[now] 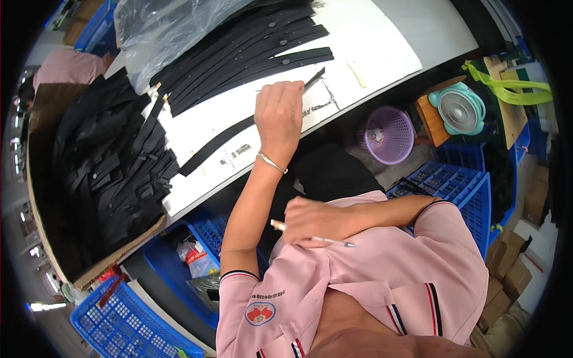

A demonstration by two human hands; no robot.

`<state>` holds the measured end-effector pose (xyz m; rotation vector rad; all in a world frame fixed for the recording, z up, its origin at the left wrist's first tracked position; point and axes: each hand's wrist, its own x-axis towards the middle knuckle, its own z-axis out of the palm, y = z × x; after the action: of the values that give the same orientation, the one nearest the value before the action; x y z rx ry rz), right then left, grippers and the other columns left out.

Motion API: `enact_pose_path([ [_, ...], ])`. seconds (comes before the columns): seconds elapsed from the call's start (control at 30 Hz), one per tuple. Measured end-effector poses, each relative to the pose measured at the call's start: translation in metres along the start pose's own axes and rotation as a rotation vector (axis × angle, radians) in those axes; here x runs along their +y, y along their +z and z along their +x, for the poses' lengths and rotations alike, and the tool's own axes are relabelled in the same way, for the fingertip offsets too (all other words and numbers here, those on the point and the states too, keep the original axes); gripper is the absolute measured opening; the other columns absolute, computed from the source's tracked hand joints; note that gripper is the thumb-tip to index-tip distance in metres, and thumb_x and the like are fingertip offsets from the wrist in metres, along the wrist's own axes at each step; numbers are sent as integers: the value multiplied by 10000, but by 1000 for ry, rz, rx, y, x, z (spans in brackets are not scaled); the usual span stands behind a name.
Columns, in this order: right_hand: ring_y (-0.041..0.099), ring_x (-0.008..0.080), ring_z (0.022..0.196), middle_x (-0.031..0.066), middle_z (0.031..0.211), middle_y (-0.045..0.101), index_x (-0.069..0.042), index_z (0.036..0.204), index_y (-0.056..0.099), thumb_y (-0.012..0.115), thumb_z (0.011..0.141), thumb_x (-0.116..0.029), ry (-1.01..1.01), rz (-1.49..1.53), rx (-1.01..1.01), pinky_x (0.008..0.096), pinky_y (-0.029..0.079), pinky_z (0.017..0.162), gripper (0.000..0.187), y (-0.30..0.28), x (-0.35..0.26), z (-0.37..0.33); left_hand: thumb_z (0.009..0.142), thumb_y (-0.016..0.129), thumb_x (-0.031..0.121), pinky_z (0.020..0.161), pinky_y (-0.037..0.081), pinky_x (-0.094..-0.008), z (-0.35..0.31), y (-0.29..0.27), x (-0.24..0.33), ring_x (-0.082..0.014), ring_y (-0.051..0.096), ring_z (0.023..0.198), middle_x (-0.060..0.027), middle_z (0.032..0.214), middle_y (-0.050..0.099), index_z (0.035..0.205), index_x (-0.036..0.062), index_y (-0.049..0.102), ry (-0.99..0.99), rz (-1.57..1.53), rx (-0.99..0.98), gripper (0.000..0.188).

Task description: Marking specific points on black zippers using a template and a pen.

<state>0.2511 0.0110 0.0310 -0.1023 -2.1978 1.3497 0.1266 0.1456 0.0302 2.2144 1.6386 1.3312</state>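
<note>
My left hand (279, 116) is closed over a narrow black fabric strip (224, 136) lying on the white tabletop (382, 36). The strip runs out from both sides of the fist, one end toward the box, the other beyond my knuckles. Close to my chest, my right hand (319, 221) is curled around a slim white pen (334, 242). A pale tip also pokes out at the other side of the fingers; whether it is the same piece is hidden. Beyond my left hand lies a row of long black strips (239, 65), some with small round grey spots.
A cardboard box (51, 119) full of black strips stands at the left. Clear plastic sheeting (161, 36) covers part of the far strips. Right of the table are a purple basket (391, 134), a turquoise fan (459, 109) and blue crates (447, 179). Another person (70, 68) sits far left.
</note>
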Motion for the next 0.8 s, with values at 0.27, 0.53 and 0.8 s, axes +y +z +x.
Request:
enact_pose_path([
  [0.27, 626, 294, 753, 98, 891, 702, -72, 953, 703, 806, 780, -19, 260, -518, 749, 386, 492, 695, 208, -89, 10, -16, 813, 749, 45, 842, 468, -387, -16, 21, 13, -261, 615, 951, -47, 979, 679, 1004, 90, 750, 116, 17, -111, 197],
  [0.53, 588, 272, 1306, 105, 1318, 682, -62, 1150, 644, 789, 871, -236, 527, -1268, 602, 530, 320, 1142, 359, -115, 62, -23, 894, 700, 45, 1023, 424, -421, -31, 0, 20, -265, 618, 1088, -73, 1140, 696, 1129, 65, 742, 80, 1, -163, 239],
  [0.8, 547, 249, 1362, 38, 1357, 684, -69, 1177, 651, 798, 865, -217, 504, -1214, 666, 527, 230, 1198, 375, -129, 71, -43, 959, 696, 195, 1226, 112, -566, -81, -50, 12, -282, 452, 1447, -128, 1514, 538, 1483, 60, 526, -224, 283, -190, 567],
])
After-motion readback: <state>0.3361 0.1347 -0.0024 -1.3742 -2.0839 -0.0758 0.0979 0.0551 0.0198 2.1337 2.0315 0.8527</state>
